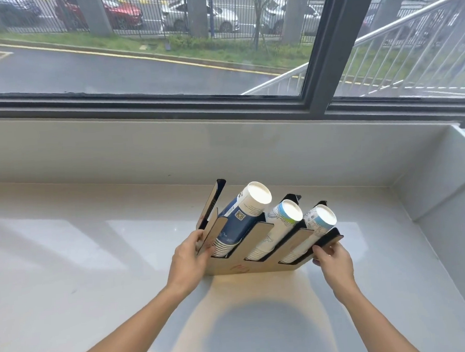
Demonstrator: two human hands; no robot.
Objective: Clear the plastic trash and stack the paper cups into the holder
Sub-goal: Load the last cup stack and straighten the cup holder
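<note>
A tan and black cup holder (259, 239) with slanted slots stands on the pale counter in the middle of the head view. Three stacks of paper cups lie in it, bottoms facing me: a blue and white stack (242, 216) at left, a white stack with a green band (280, 222) in the middle, and a white stack with a blue band (316, 222) at right. The leftmost slot holds no cups. My left hand (189, 260) grips the holder's left end. My right hand (333, 262) grips its right end. No plastic trash shows.
The glossy white counter (81, 266) runs to a low back ledge under a large window (163, 44). A side wall (445, 203) closes the counter at the right, a short way from the holder.
</note>
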